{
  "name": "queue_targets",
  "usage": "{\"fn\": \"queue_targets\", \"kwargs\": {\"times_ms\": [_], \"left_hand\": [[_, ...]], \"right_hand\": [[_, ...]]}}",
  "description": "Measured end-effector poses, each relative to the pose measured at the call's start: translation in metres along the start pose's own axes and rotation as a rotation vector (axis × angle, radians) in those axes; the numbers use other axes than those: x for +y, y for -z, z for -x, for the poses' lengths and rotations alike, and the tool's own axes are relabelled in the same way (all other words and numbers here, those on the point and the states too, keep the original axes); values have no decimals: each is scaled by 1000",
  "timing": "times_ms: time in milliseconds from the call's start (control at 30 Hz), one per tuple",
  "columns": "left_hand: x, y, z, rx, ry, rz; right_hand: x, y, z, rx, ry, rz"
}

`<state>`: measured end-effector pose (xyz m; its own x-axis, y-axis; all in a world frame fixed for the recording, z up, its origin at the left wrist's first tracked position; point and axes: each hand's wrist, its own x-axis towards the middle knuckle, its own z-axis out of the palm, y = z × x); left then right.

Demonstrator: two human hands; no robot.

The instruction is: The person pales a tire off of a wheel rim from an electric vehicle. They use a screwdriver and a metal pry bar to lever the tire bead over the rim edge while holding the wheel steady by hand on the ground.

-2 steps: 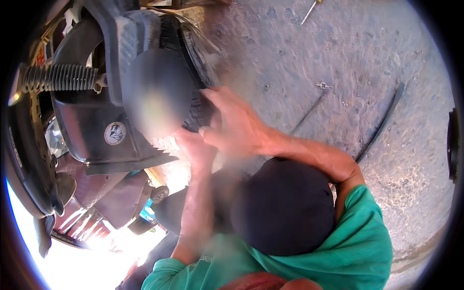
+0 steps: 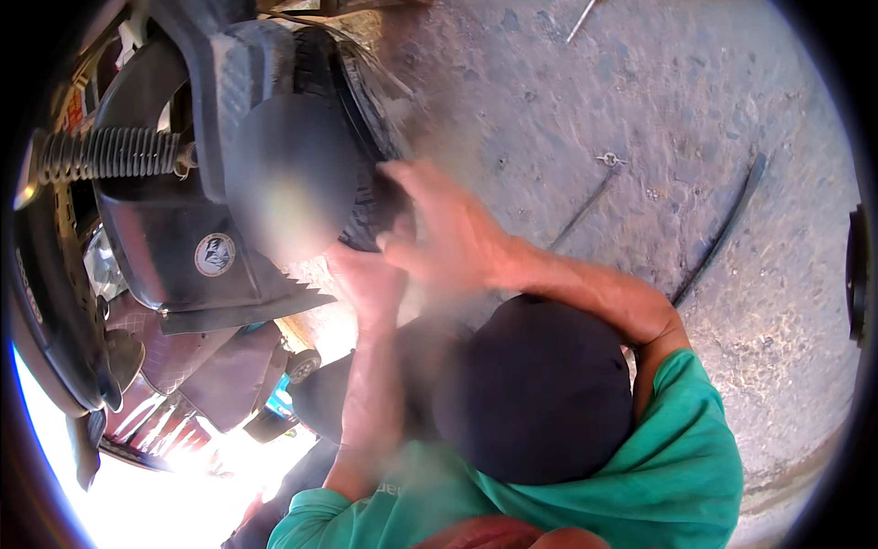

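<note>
A black tyre [image 2: 315,69] with a treaded outer face stands at the upper left, under a dark mudguard [image 2: 174,252] with a round sticker. My right hand [image 2: 448,224] grips the tyre's near right edge, its thumb and bent fingers apart across the dark rubber. Just below and to the left, my left hand [image 2: 368,279] holds the tyre's lower edge; its fingertips are mostly hidden. A smooth blurred patch covers much of the tyre's left side. The two hands are close together, and haze softens their outlines.
A coiled spring [image 2: 110,156] lies left of the mudguard. On the rough concrete floor are a thin rod with a winged end [image 2: 610,160], a curved dark bar [image 2: 732,224] and a thin metal shaft [image 2: 581,20]. A dark cap [image 2: 540,393] fills the lower middle.
The tyre and mudguard sit very slightly further left in the picture. Both hands keep their places on the tyre.
</note>
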<state>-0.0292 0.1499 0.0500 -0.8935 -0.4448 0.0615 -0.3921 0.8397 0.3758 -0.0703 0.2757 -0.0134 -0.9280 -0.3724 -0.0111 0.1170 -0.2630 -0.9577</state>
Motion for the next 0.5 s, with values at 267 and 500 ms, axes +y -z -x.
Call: {"fn": "queue_targets", "kwargs": {"times_ms": [267, 500], "left_hand": [[-5, 6, -5, -14, -12, -57], [4, 5, -4, -3, -3, -77]], "right_hand": [[44, 14, -29, 128, -226, -167], [41, 10, -41, 79, -250, -120]]}}
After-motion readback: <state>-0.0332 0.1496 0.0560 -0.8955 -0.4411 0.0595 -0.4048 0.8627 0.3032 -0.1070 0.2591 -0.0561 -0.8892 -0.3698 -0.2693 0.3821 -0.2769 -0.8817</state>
